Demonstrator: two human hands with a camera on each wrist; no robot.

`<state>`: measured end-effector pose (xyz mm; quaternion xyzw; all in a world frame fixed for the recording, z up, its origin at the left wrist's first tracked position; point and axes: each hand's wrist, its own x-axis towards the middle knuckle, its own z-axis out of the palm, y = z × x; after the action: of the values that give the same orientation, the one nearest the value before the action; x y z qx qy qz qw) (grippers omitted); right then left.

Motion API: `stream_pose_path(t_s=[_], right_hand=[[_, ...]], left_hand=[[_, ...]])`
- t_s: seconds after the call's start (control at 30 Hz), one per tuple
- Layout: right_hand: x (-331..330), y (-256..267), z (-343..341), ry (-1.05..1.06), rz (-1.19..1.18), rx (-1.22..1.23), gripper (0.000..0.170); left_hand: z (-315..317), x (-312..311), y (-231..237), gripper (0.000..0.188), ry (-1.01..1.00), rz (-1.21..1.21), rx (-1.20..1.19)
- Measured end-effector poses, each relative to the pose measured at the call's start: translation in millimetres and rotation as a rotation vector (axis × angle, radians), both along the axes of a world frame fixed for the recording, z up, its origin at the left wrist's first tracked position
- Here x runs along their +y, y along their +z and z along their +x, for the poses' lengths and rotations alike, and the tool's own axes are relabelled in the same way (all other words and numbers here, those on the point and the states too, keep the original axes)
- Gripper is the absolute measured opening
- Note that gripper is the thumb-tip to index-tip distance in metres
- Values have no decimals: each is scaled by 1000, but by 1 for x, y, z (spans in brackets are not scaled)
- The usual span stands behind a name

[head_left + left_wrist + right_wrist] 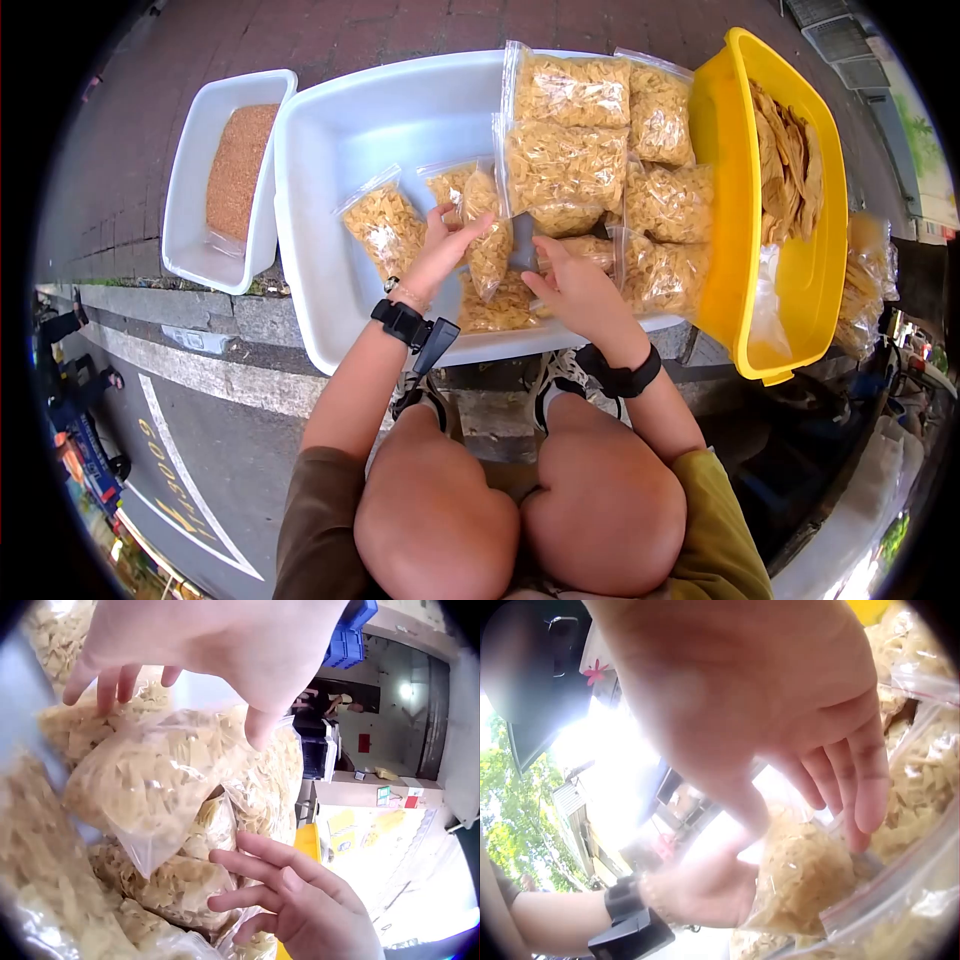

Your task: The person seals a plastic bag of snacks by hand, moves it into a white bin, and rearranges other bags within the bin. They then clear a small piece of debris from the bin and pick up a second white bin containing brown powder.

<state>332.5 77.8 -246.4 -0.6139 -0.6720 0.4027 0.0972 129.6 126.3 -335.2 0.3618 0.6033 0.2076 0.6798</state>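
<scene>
A clear zip bag of pale yellow dried flakes (490,255) stands tilted among other bags in the big white tub (330,140). My left hand (447,245) is over its left side, thumb across the bag and fingers spread, straight to slightly bent. In the left wrist view the same bag (150,780) leans below that hand. My right hand (585,290) is held to the right of the bag, fingers apart and holding nothing, close to a lying flake bag (590,250). Another filled bag (385,230) leans at the left.
Several filled bags (567,165) are stacked in the tub's right half. A yellow tub (740,200) with large dried tan pieces (785,170) adjoins it on the right. At the left stands a smaller white tub (185,200) with brown granules (240,170). My knees (435,500) are in front.
</scene>
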Motion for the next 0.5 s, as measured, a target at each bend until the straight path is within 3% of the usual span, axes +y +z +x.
stream_pose_path(t_s=[0.1,0.2,0.27,0.33,0.4,0.47,0.5], right_hand=[[16,-2,-21,85,-187,-60,65],[11,-38,-42,-28,-34,-2,77],[10,-39,-38,-37,-46,80,74],[9,-37,-33,-42,-66,158,71],[10,-38,-27,143,6,285,63],[2,-35,-32,160,51,356,58],[1,-29,-34,190,106,429,53]], left_hand=[[5,1,2,97,18,10,4],[-1,-6,11,86,1,28,-53],[-11,-11,21,80,-21,40,-104],[-21,-16,33,69,112,-36,-250],[-26,-17,36,68,72,-72,-223],[-26,-27,38,69,33,278,-179],[-27,-27,47,62,56,233,-7]])
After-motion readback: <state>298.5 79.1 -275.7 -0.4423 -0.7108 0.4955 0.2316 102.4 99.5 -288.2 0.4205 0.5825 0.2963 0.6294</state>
